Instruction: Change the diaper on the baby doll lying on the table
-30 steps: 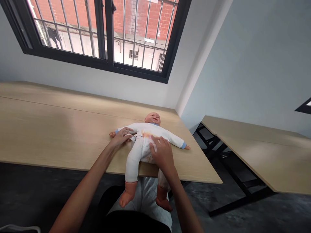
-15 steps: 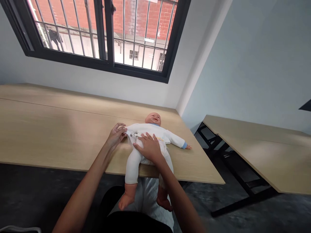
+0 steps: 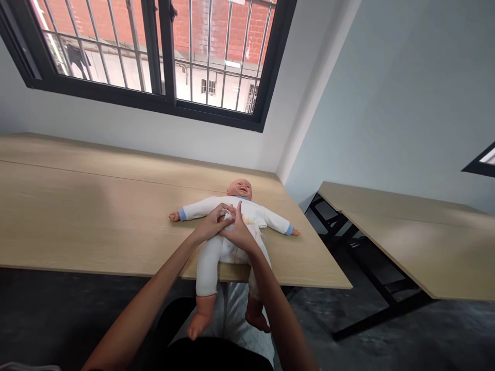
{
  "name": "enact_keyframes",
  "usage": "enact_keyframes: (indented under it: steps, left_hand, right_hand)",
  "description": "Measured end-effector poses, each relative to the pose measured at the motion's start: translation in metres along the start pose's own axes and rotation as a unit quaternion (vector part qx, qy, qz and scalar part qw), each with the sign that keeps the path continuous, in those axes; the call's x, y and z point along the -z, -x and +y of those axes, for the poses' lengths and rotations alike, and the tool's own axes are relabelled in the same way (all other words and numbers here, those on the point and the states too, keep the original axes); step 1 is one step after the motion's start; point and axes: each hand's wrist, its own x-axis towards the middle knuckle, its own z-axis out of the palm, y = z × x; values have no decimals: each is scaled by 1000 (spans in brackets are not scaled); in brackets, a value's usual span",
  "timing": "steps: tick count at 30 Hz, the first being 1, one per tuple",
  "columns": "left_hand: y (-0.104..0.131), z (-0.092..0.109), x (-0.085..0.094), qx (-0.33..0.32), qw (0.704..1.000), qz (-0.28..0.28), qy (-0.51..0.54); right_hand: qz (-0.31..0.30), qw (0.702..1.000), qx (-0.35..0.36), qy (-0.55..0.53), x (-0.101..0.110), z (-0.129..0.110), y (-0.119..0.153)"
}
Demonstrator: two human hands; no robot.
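A baby doll (image 3: 209, 268) in a white outfit with blue cuffs lies on its back, its arms spread and its lower legs hanging over the table's near edge. Around its hips is what looks like a white diaper (image 3: 234, 253), with a thin yellowish line down the front. At the doll's waist my left hand (image 3: 212, 223) has its fingers bent and pinched on the diaper's upper edge. My right hand (image 3: 240, 235) meets it there, one finger pointing up and the others curled in against the diaper. The fingertips partly cover each other and the spot they grip.
The doll lies on a light wooden table (image 3: 96, 216) set against the wall under a barred window (image 3: 166, 98). To the right, past a gap, stands a second wooden table (image 3: 406, 232) on a black metal frame (image 3: 386, 309). My lap is just below the near edge.
My left hand has moved right from the doll's side, bringing the white flap to the waist, where both hands now meet. The doll's arm on the left has come into view.
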Motion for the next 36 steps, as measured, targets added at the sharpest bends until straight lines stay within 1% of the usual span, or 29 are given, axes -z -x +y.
enact_keyframes:
  steps: [3, 6, 9, 11, 14, 16, 17, 19, 21, 24, 27, 31, 36]
  left_hand:
    - [3, -1, -4, -8, 1000, 0, -19]
    - [9, 0, -9, -17, 996, 23, -82]
    - [18, 0, -12, -42, 985, 20, -168]
    - [23, 1, -14, -61, 972, 11, -227]
    - [30, 2, -16, -90, 944, -1, -316]
    - [34, 3, -19, -108, 923, -13, -370]
    - [36, 4, -22, -115, 909, -15, -401]
    - [40, 4, -29, -119, 886, -8, -449]
    - [44, 3, -36, -113, 872, 1, -477]
    - [48, 1, -42, -100, 861, 4, -499]
    - [52, -1, -42, -94, 857, -4, -507]
    - [52, -2, -41, -80, 859, -13, -506]
    - [49, 3, -46, -41, 854, -21, -518]
  right_hand:
    - [12, 995, -21, -102, 0, 5, -3]
    - [26, 991, -27, -130, 0, 3, -4]
    - [55, 992, -15, -114, 3, -8, 0]
    - [104, 991, 12, -88, 9, -19, 6]
    - [193, 979, 55, -40, 24, -33, 21]
    - [230, 972, 53, -2, 34, -33, 35]
    - [237, 970, 45, 20, 38, -31, 41]
    - [222, 972, 27, 71, 42, -23, 55]
    - [186, 975, 18, 120, 42, -15, 66]
    - [127, 973, 25, 188, 38, -7, 76]
    - [89, 967, 34, 236, 34, -8, 78]
    - [80, 965, 11, 251, 31, -13, 74]
    - [75, 965, -6, 249, 31, -13, 73]
